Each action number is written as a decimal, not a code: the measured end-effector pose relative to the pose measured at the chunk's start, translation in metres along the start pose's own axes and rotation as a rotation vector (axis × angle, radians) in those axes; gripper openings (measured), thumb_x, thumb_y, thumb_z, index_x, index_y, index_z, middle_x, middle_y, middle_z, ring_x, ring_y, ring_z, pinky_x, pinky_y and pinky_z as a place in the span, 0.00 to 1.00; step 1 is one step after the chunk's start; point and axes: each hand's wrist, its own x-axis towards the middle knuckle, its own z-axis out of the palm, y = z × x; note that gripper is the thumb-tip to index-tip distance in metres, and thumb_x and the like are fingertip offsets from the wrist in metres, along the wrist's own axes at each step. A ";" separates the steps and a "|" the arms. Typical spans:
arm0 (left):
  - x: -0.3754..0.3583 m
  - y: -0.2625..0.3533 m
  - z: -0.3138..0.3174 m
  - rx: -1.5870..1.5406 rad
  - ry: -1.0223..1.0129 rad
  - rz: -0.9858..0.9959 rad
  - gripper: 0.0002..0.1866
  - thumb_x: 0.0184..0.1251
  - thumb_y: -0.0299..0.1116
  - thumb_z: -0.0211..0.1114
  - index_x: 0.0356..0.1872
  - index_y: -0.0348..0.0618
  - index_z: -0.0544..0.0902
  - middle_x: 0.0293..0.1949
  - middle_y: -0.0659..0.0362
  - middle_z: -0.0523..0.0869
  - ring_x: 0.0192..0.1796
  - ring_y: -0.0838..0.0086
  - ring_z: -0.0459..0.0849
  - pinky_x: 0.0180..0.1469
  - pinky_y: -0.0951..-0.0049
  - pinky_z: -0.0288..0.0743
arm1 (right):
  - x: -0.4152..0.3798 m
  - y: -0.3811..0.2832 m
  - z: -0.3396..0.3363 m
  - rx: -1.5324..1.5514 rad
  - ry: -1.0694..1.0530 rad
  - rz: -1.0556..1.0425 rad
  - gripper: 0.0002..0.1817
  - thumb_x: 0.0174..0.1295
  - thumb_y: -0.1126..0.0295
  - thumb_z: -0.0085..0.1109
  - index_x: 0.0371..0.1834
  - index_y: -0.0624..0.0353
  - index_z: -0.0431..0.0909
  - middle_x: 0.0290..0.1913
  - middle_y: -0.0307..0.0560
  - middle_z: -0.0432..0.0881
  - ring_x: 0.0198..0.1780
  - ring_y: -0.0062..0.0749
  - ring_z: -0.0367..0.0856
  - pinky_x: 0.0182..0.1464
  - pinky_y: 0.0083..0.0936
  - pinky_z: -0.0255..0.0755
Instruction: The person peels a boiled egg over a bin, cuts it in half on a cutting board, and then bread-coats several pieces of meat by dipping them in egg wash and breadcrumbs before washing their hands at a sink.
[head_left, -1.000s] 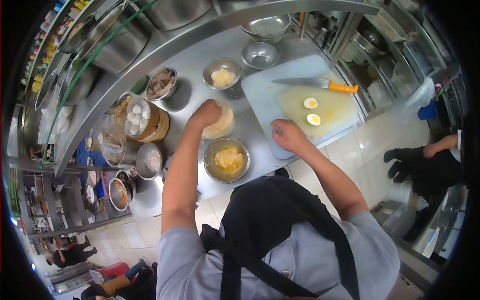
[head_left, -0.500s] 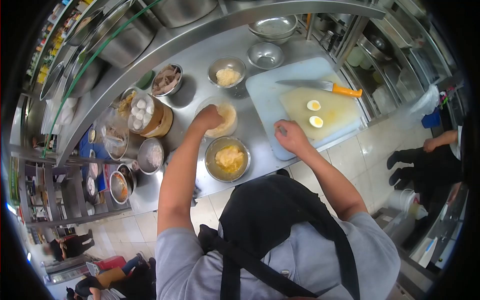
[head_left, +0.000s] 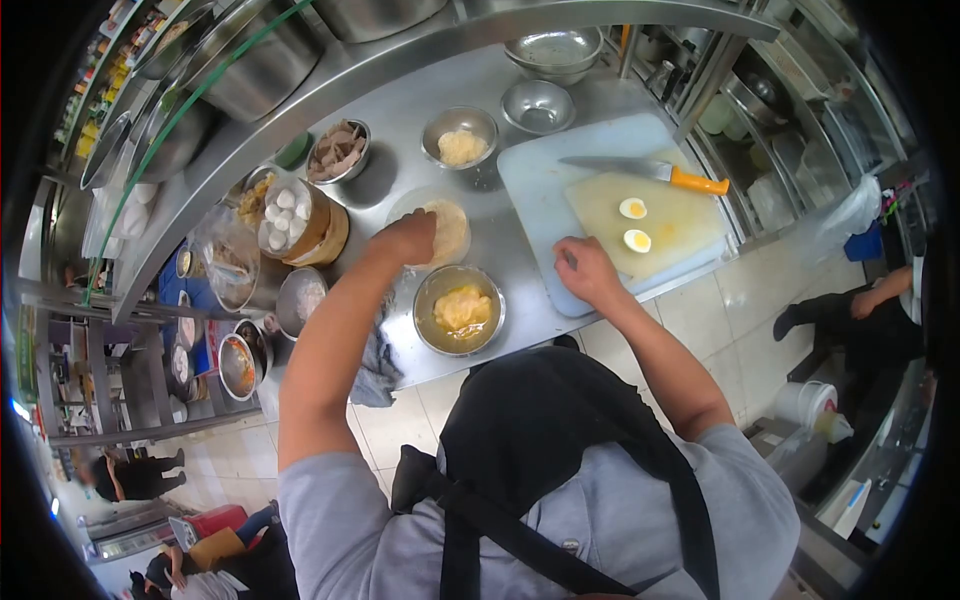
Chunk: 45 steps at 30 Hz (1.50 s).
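My left hand (head_left: pixel 407 238) is closed over a round clear tub (head_left: pixel 395 212) of pale crumbs (head_left: pixel 450 232); its fingers face down and what they hold, if anything, is hidden. Just below the tub stands a steel bowl (head_left: pixel 425 325) with a yellow, egg-coated lump (head_left: pixel 463 311) in it. Above the near part of the blue cutting board (head_left: pixel 535 190), my right hand (head_left: pixel 590 270) is loosely curled with nothing visible in it. Two boiled egg halves (head_left: pixel 636 241) lie on the board, yolk up, beside a knife with an orange handle (head_left: pixel 698 181).
A steel bowl (head_left: pixel 430 128) of pale minced food stands behind the tub, and a bare steel bowl (head_left: pixel 540 108) beside it. Left are a bowl of sliced meat (head_left: pixel 338 152) and a container of white balls (head_left: pixel 285 215). A steel shelf (head_left: pixel 350 80) overhangs the back; a cloth (head_left: pixel 375 370) hangs at the front edge.
My left hand has shifted slightly left and down at the tub, and its elbow has swung outward. My right hand stays almost in place. The cloth now shows more fully.
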 end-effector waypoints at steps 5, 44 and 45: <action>0.010 -0.043 0.010 -0.086 -0.038 0.051 0.24 0.57 0.28 0.61 0.57 0.32 0.78 0.55 0.40 0.82 0.58 0.53 0.82 0.61 0.61 0.76 | -0.001 0.003 0.005 -0.023 0.034 -0.038 0.07 0.55 0.72 0.58 0.35 0.60 0.82 0.34 0.54 0.84 0.39 0.55 0.77 0.46 0.42 0.73; -0.013 -0.008 0.030 -0.508 0.557 -0.005 0.23 0.60 0.35 0.58 0.53 0.28 0.78 0.51 0.35 0.83 0.54 0.47 0.83 0.60 0.57 0.74 | -0.002 0.001 0.003 0.020 0.058 0.037 0.07 0.56 0.69 0.62 0.36 0.56 0.84 0.35 0.54 0.84 0.40 0.51 0.79 0.46 0.39 0.75; -0.014 -0.007 0.038 -0.513 0.548 -0.016 0.23 0.60 0.35 0.58 0.53 0.28 0.78 0.51 0.35 0.83 0.54 0.47 0.83 0.60 0.57 0.74 | -0.005 -0.001 0.002 0.028 0.062 0.034 0.07 0.56 0.69 0.62 0.37 0.56 0.84 0.35 0.54 0.83 0.40 0.52 0.79 0.46 0.39 0.75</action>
